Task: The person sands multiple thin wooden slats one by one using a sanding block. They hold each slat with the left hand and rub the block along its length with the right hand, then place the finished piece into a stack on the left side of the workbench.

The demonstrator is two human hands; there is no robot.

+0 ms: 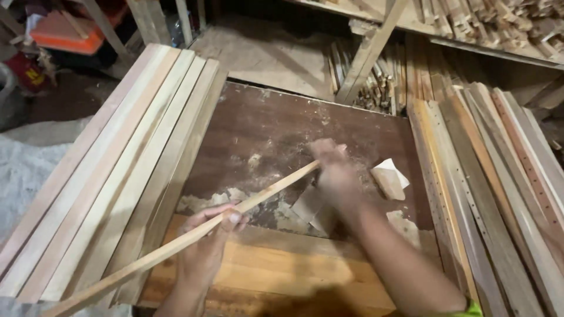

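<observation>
Strip lies slanted over the bench; left hand fingers grip its middle, right hand, blurred, fingers closed at its far end. Sanding seems underway; steady holding needed next.

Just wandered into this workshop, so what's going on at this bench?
A person holds a thin wooden strip slanted over a dusty brown worktop. The left hand grips its middle; the blurred right hand is at its far end. Stacks of planks lie on both sides.

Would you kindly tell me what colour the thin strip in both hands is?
Pale yellowish tan, bare wood: the thin strip, seen in the head view.
</observation>
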